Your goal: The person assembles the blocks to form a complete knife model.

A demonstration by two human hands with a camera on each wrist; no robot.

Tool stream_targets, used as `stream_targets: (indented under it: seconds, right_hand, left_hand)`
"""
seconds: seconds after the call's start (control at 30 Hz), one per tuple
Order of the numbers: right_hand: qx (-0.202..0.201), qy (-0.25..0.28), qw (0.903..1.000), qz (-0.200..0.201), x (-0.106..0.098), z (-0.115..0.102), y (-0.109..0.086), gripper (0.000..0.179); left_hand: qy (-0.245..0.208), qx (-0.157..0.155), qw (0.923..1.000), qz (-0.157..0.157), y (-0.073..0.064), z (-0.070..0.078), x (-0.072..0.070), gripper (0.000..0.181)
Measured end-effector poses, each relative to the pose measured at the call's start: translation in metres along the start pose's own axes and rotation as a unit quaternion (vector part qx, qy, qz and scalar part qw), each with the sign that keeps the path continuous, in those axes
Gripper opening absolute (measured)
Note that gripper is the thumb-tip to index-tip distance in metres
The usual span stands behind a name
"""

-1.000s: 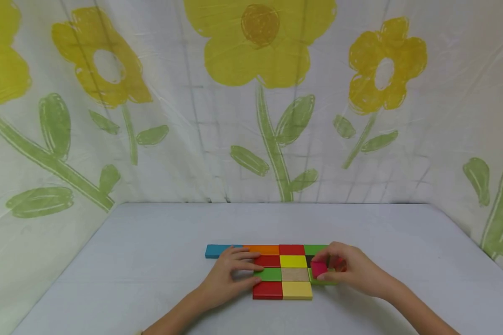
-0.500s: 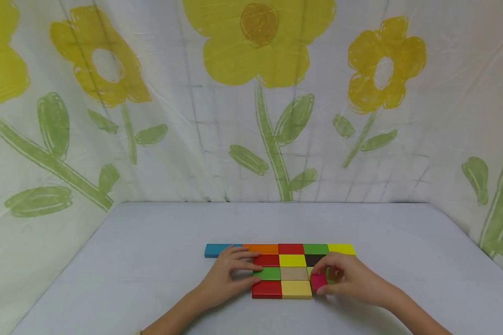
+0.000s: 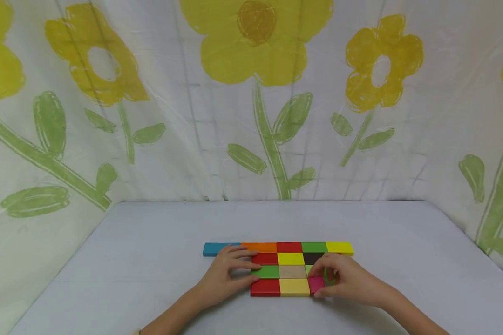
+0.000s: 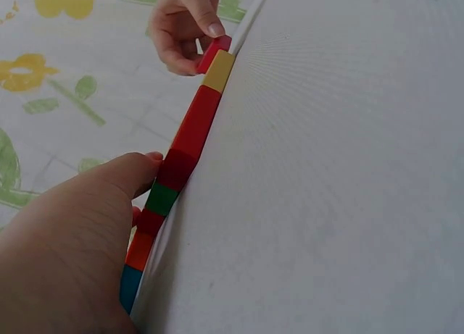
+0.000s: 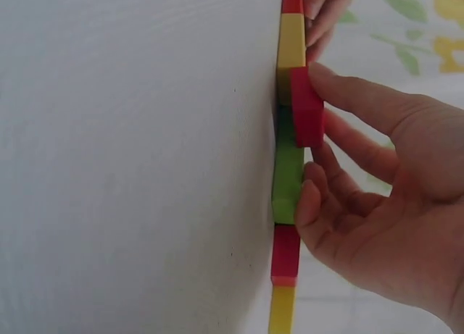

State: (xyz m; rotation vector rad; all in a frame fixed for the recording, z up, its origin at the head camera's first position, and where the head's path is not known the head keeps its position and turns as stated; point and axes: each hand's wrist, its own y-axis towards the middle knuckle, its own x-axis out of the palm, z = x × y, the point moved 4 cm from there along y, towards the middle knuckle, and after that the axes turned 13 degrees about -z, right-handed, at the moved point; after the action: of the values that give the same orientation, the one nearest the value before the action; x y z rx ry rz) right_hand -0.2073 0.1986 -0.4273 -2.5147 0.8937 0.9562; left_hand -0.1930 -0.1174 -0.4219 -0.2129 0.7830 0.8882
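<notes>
My right hand (image 3: 345, 278) pinches a pink block (image 3: 316, 284) between thumb and fingertips at the right end of the nearest row. The block is right at the end of the pale yellow block (image 3: 294, 287); in the right wrist view it sits a little higher than that neighbour. Light green (image 5: 288, 182) and black (image 3: 313, 258) blocks lie behind it, partly covered by the fingers. My left hand (image 3: 224, 275) lies at the left side of the rows, its extended fingers touching the green block (image 3: 266, 272) and the red blocks before and behind it.
The back row runs blue (image 3: 214, 250), orange (image 3: 260, 247), red (image 3: 289, 247), green (image 3: 314, 247) and yellow (image 3: 339, 248). Yellow (image 3: 290, 258) and tan (image 3: 292, 271) blocks fill the middle. The white table (image 3: 151, 232) meets a flower-patterned curtain (image 3: 184, 139).
My right hand has brought the pink block toward me and down, from over the light green block to the end of the nearest row. The left hand has stayed in place.
</notes>
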Motion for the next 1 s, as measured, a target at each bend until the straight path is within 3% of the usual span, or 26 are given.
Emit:
stream_targets:
  seconds: [0.3,0.53,1.0]
  right_hand:
    - [0.013,-0.006,0.9999,0.006,-0.003,-0.027,0.0,0.032]
    - [0.045,0.002,0.999,-0.002,-0.003,-0.03,0.0,0.034]
    - [0.048,0.016,0.9987,-0.001,-0.004,-0.04,-0.001,0.033]
  left_hand:
    - [0.0,0.001,1.0,0.0,0.001,-0.002,0.0,0.024]
    - [0.002,0.001,1.0,0.001,0.002,-0.003,0.002,0.023]
    - [-0.001,0.0,1.0,-0.001,0.0,-0.001,0.001,0.024]
